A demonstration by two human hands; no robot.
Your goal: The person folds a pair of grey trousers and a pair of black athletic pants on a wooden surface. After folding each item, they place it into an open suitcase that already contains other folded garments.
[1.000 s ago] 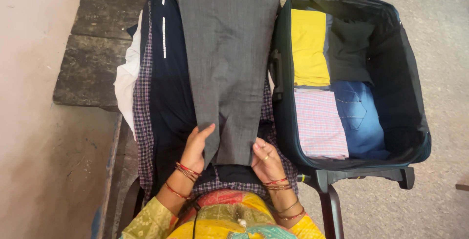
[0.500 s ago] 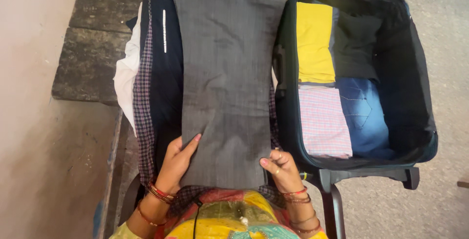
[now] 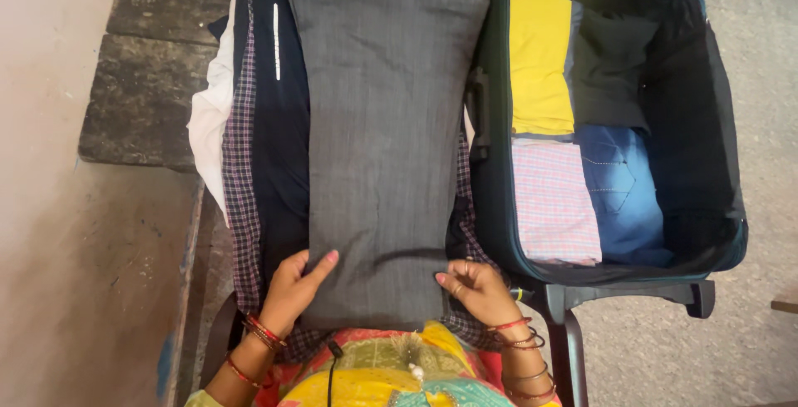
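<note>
Grey trousers: we see the grey trousers [image 3: 382, 124] laid out long and flat on top of a pile of clothes, their near end at the person's lap, their far end running out of the top of the view; a slight crease crosses the cloth near the bottom edge.
Left hand: our left hand [image 3: 295, 286] lies on the near left corner of the grey trousers, thumb on top of the cloth and fingers curled at its edge; it pinches that edge lightly, as far as we can tell.
Right hand: our right hand [image 3: 474, 286] rests at the near right corner of the grey trousers, fingertips touching the cloth; whether it grips the edge or merely presses on it we cannot tell.
Pile beneath: a dark navy garment [image 3: 283, 141] lies just under the trousers; below that a checked cloth [image 3: 241, 166]; a white cloth [image 3: 208, 116] shows at the left edge.
Suitcase: an open dark suitcase [image 3: 715, 124] stands just beside the pile on the right; inside we see a folded yellow garment [image 3: 540, 62], a dark grey garment [image 3: 611, 70], a pink checked shirt [image 3: 553, 199] and blue jeans [image 3: 623, 195], packed side by side.
Surface: the pile rests on a rough dark bench [image 3: 141, 83].
</note>
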